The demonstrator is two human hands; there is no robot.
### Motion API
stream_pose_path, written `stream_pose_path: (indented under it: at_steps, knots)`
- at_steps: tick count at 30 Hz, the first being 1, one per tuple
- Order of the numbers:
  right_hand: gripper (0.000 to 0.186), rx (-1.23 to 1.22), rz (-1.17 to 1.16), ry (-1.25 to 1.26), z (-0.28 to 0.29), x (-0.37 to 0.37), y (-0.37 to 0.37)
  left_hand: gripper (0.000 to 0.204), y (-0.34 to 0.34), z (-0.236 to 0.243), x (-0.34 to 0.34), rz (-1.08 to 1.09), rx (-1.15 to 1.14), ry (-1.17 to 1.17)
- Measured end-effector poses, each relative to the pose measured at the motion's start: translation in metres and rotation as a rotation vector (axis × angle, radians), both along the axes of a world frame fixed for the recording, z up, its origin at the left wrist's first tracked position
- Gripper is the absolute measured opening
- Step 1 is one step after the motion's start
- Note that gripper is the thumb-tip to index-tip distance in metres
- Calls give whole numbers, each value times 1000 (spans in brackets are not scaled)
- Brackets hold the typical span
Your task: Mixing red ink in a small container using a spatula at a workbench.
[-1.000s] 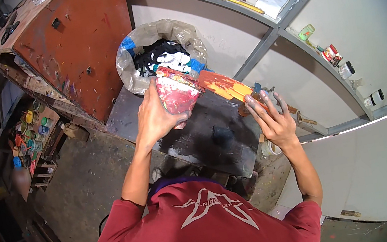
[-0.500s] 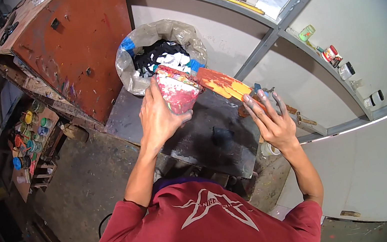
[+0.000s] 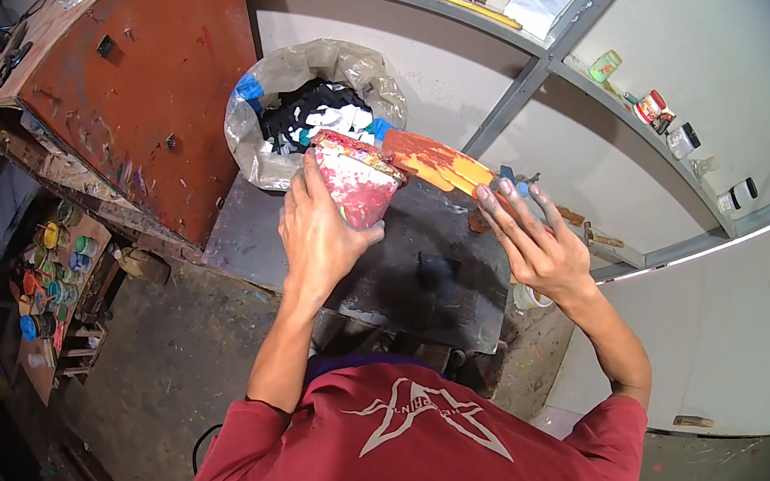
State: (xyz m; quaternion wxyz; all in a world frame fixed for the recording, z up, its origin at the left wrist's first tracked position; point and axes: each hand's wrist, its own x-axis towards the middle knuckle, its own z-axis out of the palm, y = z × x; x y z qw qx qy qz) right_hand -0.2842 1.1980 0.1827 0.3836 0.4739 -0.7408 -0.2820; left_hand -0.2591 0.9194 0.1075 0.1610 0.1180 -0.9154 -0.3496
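In my left hand [image 3: 319,243], raised over the dark table, is a paint-crusted container [image 3: 355,190], smeared pink, red and white. A flat scraper [image 3: 433,162] with orange, red and yellow paint reaches to the container's rim. My right hand [image 3: 534,242] grips the scraper's right end, fingers long over it, thumb hidden. Just beyond them a plastic-lined bin [image 3: 252,131] holds black and white scraps [image 3: 345,116].
A rusty-red cabinet [image 3: 151,96] stands left, paint jars [image 3: 54,263] on a low stand below it. A grey shelf frame [image 3: 527,57] with jars [image 3: 651,106] runs along the right wall. The dark table [image 3: 393,290] spans the middle over a stained floor [image 3: 173,365].
The scraper and my right fingers have shifted slightly up and left toward the container. My left hand has turned a little around the container, which stays at the same place.
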Motion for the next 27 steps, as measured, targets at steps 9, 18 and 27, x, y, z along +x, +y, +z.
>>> stream_pose_path:
  at_steps: [9,18,27]
  knots:
    - [30,42,69,-82,21,11,-23,129,-4,-3,-3,42,-111,40]
    - [44,14,53,-161,26,2,-27,129,-11,-2,0,44,-86,65]
    - [48,62,28,-145,31,6,-34,130,-7,-3,1,35,-113,51]
